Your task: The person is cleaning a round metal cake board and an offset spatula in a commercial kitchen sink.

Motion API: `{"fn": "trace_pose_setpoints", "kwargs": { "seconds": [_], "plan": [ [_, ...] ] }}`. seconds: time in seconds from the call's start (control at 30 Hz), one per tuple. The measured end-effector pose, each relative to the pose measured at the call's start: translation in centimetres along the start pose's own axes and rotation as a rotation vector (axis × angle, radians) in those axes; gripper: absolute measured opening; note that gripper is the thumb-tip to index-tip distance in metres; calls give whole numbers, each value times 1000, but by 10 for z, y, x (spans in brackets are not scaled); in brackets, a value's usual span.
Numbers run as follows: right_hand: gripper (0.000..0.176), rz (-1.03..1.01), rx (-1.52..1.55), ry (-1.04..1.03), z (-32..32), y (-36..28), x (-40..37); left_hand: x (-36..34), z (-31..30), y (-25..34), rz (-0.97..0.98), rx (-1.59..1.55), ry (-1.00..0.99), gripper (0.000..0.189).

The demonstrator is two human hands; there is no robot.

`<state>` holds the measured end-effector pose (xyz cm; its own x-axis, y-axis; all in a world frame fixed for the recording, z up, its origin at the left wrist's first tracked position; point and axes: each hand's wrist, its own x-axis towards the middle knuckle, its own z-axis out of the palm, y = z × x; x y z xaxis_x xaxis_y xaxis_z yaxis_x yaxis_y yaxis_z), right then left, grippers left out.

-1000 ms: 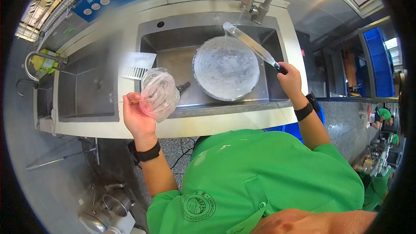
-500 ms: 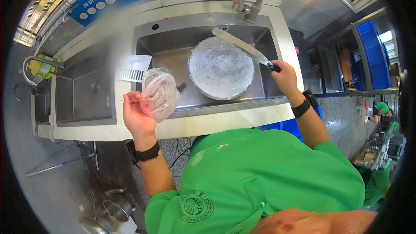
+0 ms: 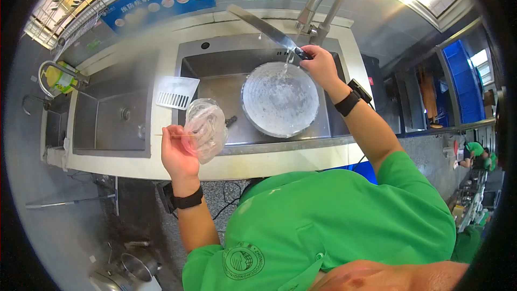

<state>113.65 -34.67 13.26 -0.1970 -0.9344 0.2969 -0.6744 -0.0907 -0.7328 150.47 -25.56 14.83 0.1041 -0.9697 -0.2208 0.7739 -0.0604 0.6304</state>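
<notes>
My right hand [image 3: 320, 66] grips the dark handle of a long spatula [image 3: 264, 28], whose blade points up and left under the faucet [image 3: 323, 5]. Water runs off it onto a round, whitish, wet turntable-like disc [image 3: 280, 99] in the sink [image 3: 231, 83]. My left hand [image 3: 180, 153], at the counter's front edge, holds a clear crumpled plastic bag [image 3: 206, 130] and a thin stick [image 3: 173, 134]. A white slotted scraper [image 3: 176, 92] lies on the counter left of the sink, just behind the bag.
A second sink [image 3: 110, 116] with its own faucet [image 3: 46, 78] is on the left. A yellow-green container [image 3: 60, 78] stands by it. Metal pots [image 3: 140, 264] are at the lower left. Another person [image 3: 473, 152] in green is far off at the right.
My right hand has moved up and left with the spatula, bringing it under the faucet. Water now splashes near the handle and onto the disc. My left hand still holds the bag.
</notes>
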Motion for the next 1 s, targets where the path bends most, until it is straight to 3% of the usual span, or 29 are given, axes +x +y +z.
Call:
{"fn": "trace_pose_setpoints", "kwargs": {
  "seconds": [0.3, 0.53, 0.6, 1.0],
  "plan": [
    [29, 91, 171, -28, 7, 9, 22, -7, -9, -2, 32, -10, 44, 25],
    [29, 114, 131, -46, 1, 7, 18, -6, -5, -8, 15, -23, 24, 25],
    [28, 135, 301, -77, 5, 11, 18, -7, -3, -10, 11, -14, 31, 25],
    [29, 102, 152, -64, 15, 44, -12, 10, 23, -31, -60, 69, 115, 22]
  ]
}}
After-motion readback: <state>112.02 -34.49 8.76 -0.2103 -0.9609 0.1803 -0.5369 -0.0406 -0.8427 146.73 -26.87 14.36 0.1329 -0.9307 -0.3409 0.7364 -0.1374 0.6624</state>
